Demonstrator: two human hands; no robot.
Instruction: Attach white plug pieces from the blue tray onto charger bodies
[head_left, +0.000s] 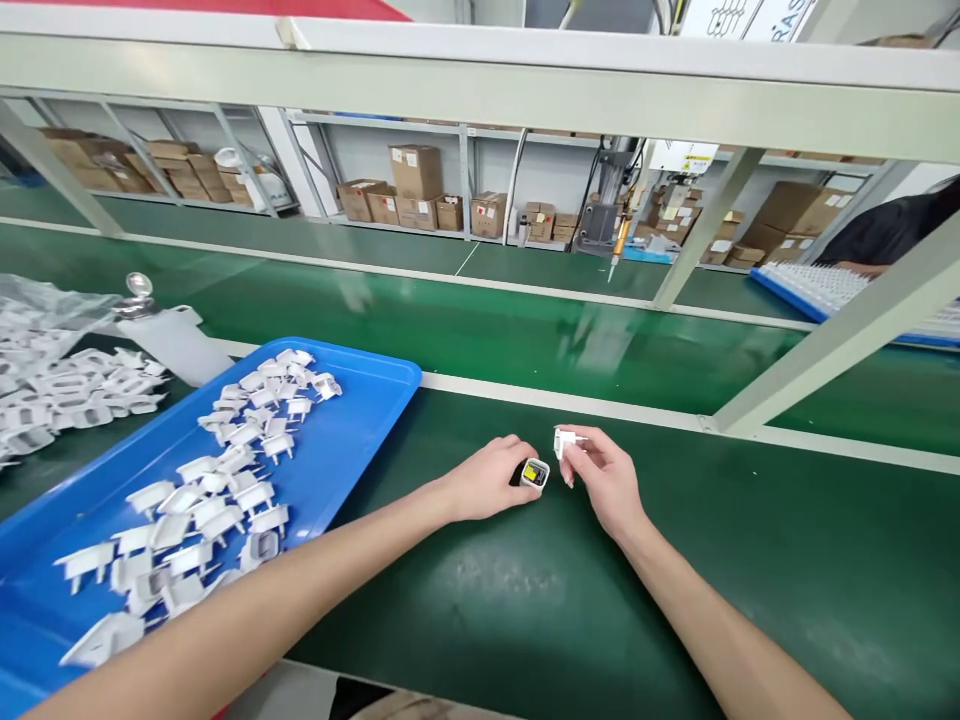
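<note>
My left hand is closed around a small white charger housing, its open end showing yellow and dark parts inside. Just to the right, my right hand pinches a white plug cover with pins. A narrow gap separates the two pieces above the green tabletop. On the left, a blue tray holds many white plug covers like the one in my right hand, scattered with their pins at various angles. My left forearm passes over the tray's near corner.
A pile of white plastic pieces and a translucent bottle stand beyond the tray. A pale frame post slants down at the right. Past the rail runs a green belt; a dispensing needle hangs farther back.
</note>
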